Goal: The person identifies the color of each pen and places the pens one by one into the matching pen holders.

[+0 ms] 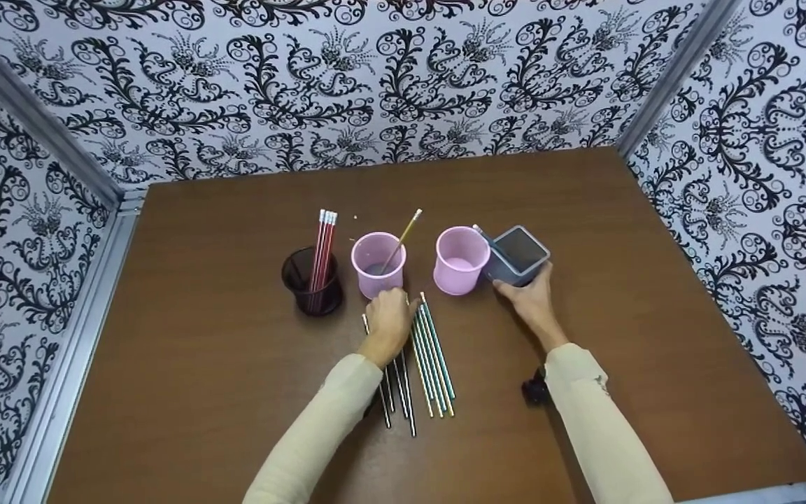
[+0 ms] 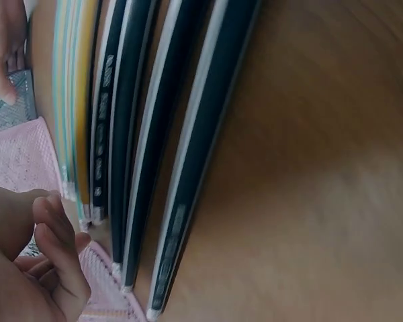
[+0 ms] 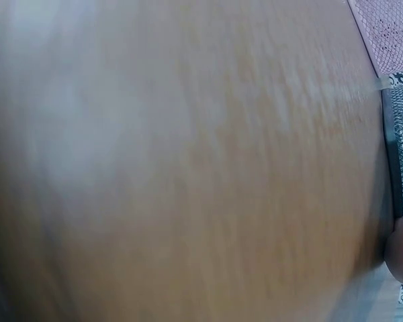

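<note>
My left hand (image 1: pixel 387 318) hovers over the top ends of the dark striped pencils (image 2: pixel 168 107), in front of a pink mesh cup (image 1: pixel 378 283). Its fingers are loosely curled in the left wrist view, with nothing seen between them. That cup has one yellow pencil (image 1: pixel 408 231) leaning in it. With thumb and fingers, my right hand (image 1: pixel 534 301) grips a grey square mesh pencil holder (image 1: pixel 503 271) by its near side. A teal pencil (image 1: pixel 490 240) leans out of this holder. Several teal striped pencils (image 1: pixel 438 367) lie beside the dark ones.
A second pink cup (image 1: pixel 457 280) stands between the first one and the grey holder. At the left, a black mesh cup (image 1: pixel 315 304) holds several red pencils (image 1: pixel 324 241). Patterned walls (image 1: pixel 375 84) enclose the brown table (image 1: pixel 200 392) at the back and sides.
</note>
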{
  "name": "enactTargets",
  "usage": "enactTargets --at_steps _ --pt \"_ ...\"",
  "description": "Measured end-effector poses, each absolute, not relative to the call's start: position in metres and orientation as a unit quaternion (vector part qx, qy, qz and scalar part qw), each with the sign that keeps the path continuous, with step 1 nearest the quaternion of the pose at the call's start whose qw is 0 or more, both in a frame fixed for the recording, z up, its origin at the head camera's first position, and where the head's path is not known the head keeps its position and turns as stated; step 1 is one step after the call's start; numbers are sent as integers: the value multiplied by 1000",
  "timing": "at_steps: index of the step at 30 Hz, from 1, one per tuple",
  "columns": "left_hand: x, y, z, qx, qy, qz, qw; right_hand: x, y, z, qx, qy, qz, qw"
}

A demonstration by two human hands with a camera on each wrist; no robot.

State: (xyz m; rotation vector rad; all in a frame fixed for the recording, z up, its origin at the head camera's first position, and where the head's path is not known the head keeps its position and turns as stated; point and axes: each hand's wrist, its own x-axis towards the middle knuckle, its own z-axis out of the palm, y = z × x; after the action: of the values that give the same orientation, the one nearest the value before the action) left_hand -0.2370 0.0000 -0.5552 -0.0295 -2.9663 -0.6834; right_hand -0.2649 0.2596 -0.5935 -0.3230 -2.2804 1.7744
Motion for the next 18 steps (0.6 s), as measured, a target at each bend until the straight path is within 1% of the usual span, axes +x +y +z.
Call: enactTargets --at_steps 6,11,18 --pt "-235 6 -561 3 -971 -233 50 -265 261 -596 -105 -779 604 130" --pt "-234 10 -564 26 -967 -248 49 -264 261 -597 -106 -776 608 131" --pt "-232 18 -564 50 -971 -219 78 -265 260 -596 -97 -771 614 140"
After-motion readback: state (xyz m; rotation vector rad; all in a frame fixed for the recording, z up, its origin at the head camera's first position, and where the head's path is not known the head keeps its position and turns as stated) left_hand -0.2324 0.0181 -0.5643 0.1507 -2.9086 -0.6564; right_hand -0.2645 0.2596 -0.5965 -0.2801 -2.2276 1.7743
